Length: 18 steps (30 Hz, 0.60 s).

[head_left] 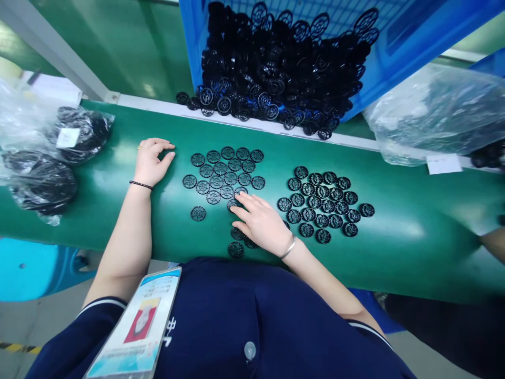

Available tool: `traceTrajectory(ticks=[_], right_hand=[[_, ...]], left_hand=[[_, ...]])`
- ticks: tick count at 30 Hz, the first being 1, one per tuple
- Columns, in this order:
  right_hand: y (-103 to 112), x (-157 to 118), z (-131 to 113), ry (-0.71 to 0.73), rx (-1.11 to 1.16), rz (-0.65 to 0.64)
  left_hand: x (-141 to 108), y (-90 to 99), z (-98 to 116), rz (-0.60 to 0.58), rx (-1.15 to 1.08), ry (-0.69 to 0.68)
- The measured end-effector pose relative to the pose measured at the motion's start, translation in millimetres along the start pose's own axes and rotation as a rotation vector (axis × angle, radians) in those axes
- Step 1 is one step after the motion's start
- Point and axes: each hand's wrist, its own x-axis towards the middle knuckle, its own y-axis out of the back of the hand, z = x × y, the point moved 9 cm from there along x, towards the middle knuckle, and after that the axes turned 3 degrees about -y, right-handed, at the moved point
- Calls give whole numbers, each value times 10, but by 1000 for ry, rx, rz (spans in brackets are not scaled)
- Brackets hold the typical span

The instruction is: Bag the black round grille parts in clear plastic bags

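Round black spoked plastic wheels lie flat on the green table in two groups. My left hand (pixel 153 162) rests on the table left of the left group of wheels (pixel 220 168), thumb and fingers apart, holding nothing. My right hand (pixel 262 221) is stretched over the lower right side of that group, fingers extended. Its fingertips are at a wheel (pixel 232 205), which they partly cover. Below that hand lie several wheels (pixel 235 249), some half hidden by it. The right group of wheels (pixel 323 205) sits beyond my right wrist.
A blue crate (pixel 398 68) heaped with black wheels (pixel 276 63) stands tilted at the back, some wheels spilling onto the white ledge (pixel 150 105). Plastic bags of black parts (pixel 39 181) lie at left. Another clear bag (pixel 437 110) is at right. Part of another person's arm (pixel 495 245) shows at the right edge.
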Motion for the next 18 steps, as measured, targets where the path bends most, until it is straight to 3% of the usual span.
traceTrajectory(ticks=[6,11,18], right_hand=[[125,-68,155,-57,13,-46],[202,138,347,-125,-13,59],[157,88,534,-171,-36,-46]], left_hand=[[17,-11,9,-7,3,0],[8,-5,12,-9,18,15],[2,-17,0,-13,6,2]])
